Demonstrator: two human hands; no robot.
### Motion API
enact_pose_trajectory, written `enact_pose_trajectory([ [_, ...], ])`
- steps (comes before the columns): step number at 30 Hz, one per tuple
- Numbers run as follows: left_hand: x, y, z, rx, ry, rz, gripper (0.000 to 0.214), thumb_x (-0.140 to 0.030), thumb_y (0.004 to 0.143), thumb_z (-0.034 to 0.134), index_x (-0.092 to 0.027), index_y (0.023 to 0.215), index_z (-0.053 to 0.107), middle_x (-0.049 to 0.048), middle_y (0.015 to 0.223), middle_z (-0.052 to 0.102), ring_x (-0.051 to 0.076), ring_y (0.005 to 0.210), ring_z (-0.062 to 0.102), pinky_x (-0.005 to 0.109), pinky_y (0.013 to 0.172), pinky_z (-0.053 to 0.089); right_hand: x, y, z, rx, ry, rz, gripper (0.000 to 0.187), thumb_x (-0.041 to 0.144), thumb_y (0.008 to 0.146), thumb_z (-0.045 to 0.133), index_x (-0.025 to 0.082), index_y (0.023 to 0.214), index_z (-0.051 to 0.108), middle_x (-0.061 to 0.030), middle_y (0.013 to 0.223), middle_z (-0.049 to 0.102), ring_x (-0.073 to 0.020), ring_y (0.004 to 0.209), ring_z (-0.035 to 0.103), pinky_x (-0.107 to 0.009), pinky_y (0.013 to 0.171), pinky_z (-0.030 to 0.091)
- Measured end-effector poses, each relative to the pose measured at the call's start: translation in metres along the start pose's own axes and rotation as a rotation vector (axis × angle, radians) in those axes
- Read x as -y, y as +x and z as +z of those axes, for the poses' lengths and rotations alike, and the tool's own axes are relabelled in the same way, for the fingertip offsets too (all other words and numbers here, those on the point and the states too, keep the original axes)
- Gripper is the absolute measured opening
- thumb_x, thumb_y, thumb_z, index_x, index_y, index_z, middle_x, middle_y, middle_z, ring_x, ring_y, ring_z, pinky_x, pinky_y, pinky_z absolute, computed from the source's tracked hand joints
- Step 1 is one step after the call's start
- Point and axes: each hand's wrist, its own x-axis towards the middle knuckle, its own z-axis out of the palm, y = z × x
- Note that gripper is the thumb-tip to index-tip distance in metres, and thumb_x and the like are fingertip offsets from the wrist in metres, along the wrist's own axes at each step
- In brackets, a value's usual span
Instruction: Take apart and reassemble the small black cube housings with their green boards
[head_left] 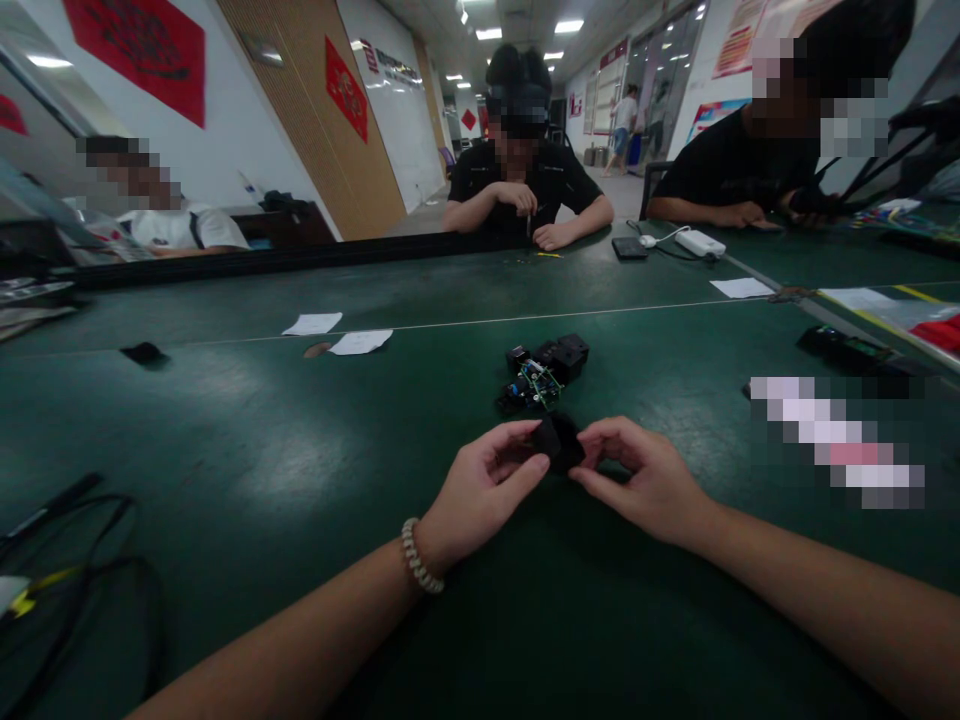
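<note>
Between two bare hands, at the centre just above the table, one small black casing, boxy, flat-faced and straight-edged; clamped at the left side by thumb and fingers of the left hand, pinched at the right edge by thumb and fingertips of the right hand; around the left wrist, one bracelet of rounded pale beads; just beyond the casing, one green circuit board among black block-shaped parts, too jumbled to count; underneath, one smooth, dully shiny dark green tabletop; farther out, three thin white paper slips, two leftward, one rightward; at the left edge, looped black cables; across the table, one flat black rectangular object and one round-cornered white adapter; around the far side, three seated people, two in black shirts, one in white.
</note>
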Motion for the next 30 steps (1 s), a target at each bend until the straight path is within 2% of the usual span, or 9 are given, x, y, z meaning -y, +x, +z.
enact_pose_trajectory([
  [6, 0.001, -0.0026, -0.0006, 0.052, 0.009, 0.003, 0.059, -0.023, 0.083, 0.08, -0.017, 0.138, 0.059, 0.0142, 0.131, 0.072, 0.028, 0.12, 0.07, 0.049, 0.105, 0.056, 0.0017, 0.0011, 0.0005, -0.005, 0.056, 0.027, 0.03, 0.024, 0.084, 0.08, 0.024, 0.104, 0.057, -0.0026, 0.093, 0.072, -0.0172, 0.08, 0.074, -0.032, 0.073, 0.066],
  [17, 0.0029, -0.0024, 0.0003, 0.087, -0.027, 0.066, 0.051, -0.015, 0.084, 0.078, -0.019, 0.13, 0.056, 0.0142, 0.131, 0.07, 0.028, 0.12, 0.069, 0.046, 0.105, 0.056, 0.0019, 0.0029, 0.0007, 0.023, -0.013, 0.027, 0.028, 0.02, 0.086, 0.075, 0.024, 0.107, 0.057, -0.0029, 0.092, 0.071, -0.0183, 0.082, 0.073, -0.035, 0.075, 0.065],
  [21, 0.0033, -0.0037, 0.0014, 0.07, -0.009, 0.066, 0.05, -0.013, 0.083, 0.075, -0.02, 0.128, 0.054, 0.0121, 0.121, 0.072, 0.027, 0.114, 0.071, 0.044, 0.099, 0.058, 0.0052, 0.0028, -0.0005, 0.07, -0.041, 0.017, 0.034, 0.016, 0.086, 0.073, 0.023, 0.115, 0.057, -0.0033, 0.095, 0.07, -0.0183, 0.084, 0.072, -0.035, 0.076, 0.064],
  [25, 0.0049, -0.0049, 0.0015, 0.074, 0.027, 0.089, 0.047, -0.011, 0.084, 0.072, -0.022, 0.125, 0.055, 0.0098, 0.119, 0.071, 0.025, 0.111, 0.071, 0.04, 0.096, 0.059, 0.0092, 0.0027, -0.0024, 0.096, -0.047, 0.019, 0.038, 0.021, 0.087, 0.074, 0.023, 0.121, 0.057, -0.0045, 0.099, 0.071, -0.0199, 0.088, 0.072, -0.037, 0.08, 0.063],
  [30, 0.0061, -0.0059, 0.0021, 0.081, 0.101, 0.141, 0.046, -0.008, 0.081, 0.072, -0.023, 0.124, 0.06, 0.0085, 0.123, 0.068, 0.025, 0.114, 0.069, 0.037, 0.095, 0.061, 0.01, 0.0032, -0.0043, 0.097, -0.133, 0.034, 0.038, 0.033, 0.085, 0.078, 0.023, 0.117, 0.059, -0.0042, 0.095, 0.071, -0.0209, 0.084, 0.071, -0.037, 0.075, 0.061],
])
